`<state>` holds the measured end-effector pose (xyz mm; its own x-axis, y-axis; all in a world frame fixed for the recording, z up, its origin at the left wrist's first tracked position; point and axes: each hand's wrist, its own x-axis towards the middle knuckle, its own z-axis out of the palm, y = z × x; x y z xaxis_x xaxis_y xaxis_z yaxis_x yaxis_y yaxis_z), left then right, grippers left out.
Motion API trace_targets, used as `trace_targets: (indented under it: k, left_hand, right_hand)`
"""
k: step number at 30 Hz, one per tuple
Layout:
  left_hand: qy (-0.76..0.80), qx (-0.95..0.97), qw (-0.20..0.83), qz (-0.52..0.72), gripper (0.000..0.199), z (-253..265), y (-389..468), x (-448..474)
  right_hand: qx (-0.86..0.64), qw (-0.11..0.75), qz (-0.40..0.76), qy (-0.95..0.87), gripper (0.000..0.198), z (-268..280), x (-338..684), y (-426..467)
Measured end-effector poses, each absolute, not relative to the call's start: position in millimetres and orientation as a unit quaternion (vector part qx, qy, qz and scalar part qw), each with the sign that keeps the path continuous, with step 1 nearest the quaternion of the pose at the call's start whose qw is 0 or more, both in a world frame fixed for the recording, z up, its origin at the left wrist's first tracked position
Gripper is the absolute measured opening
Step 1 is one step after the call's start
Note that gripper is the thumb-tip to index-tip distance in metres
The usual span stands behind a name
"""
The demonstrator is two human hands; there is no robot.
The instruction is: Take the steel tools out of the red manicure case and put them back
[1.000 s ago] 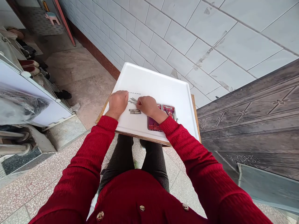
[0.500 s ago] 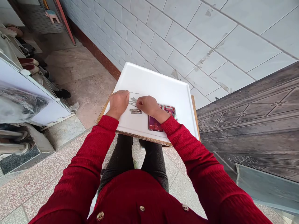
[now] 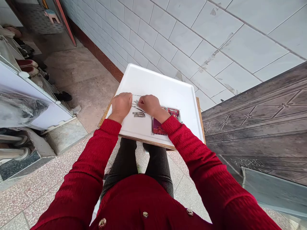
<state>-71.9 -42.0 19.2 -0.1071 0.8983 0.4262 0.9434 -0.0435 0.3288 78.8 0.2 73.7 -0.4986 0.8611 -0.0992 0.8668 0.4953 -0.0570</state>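
My left hand (image 3: 122,103) is closed on the left part of a white tray (image 3: 165,83), its fingertips hidden. A thin metal tool (image 3: 136,95) lies along its far right side; I cannot tell if the hand grips it. My right hand (image 3: 150,104) is closed too, fingers curled above several slim metal implements (image 3: 137,107) between the hands. What it holds, if anything, is hidden. Nearer me, two nail clippers (image 3: 139,114) lie side by side. Under my right wrist is an opened red manicure case (image 3: 158,127), partly covered by the wrist and sleeve.
The tray sits on a small wooden-edged table (image 3: 144,140) against a tiled wall (image 3: 168,38). A shoe rack (image 3: 35,76) stands at the left. On the right is a dark carved panel (image 3: 251,118).
My right hand has moved slightly away from me and to the left, showing more of the clippers. My left hand has hardly moved.
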Motion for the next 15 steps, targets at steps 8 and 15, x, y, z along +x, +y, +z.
trace_targets:
  k: [8,15]
  left_hand:
    - [-0.691,-0.668,0.047,-0.271,0.028,18.0,-40.4,-72.6]
    - [-0.692,-0.668,0.036,-0.272,0.028,20.1,-41.1,-72.1]
  right_hand:
    - [0.486,0.066,-0.025,0.871,0.023,72.2,66.1,7.8]
    - [0.508,-0.111,-0.217,0.826,0.01,59.7,93.1,17.6]
